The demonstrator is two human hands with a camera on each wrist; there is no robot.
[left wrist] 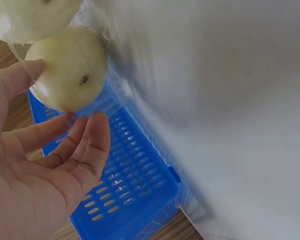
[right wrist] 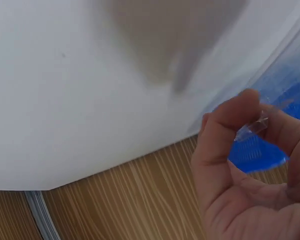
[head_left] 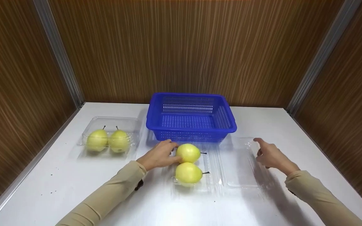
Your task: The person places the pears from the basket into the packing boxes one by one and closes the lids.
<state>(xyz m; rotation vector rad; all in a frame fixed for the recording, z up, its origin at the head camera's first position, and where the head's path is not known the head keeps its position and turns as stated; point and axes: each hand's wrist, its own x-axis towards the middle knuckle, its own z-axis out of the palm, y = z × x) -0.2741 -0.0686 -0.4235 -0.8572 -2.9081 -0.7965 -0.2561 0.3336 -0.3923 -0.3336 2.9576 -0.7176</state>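
Note:
Two yellow pears [head_left: 188, 172] lie side by side in the base of a clear plastic clamshell box [head_left: 211, 183], stems pointing right. My left hand [head_left: 160, 156] is at the box's left side, its thumb and fingers spread and touching the plastic beside the pears; in the left wrist view the thumb [left wrist: 27, 75] lies against the wall in front of one pear. The box's clear lid [head_left: 239, 172] is folded out to the right. With thumb and index finger, my right hand [head_left: 272, 157] pinches the lid's outer edge, as the right wrist view shows.
A blue perforated basket [head_left: 192, 133] stands behind the open box, with nothing visible inside. At the left is another clear box [head_left: 118, 120] holding two yellow pears [head_left: 119, 141]. Wood-patterned panels [head_left: 181, 47] enclose the white table [head_left: 74, 188] at the back and sides.

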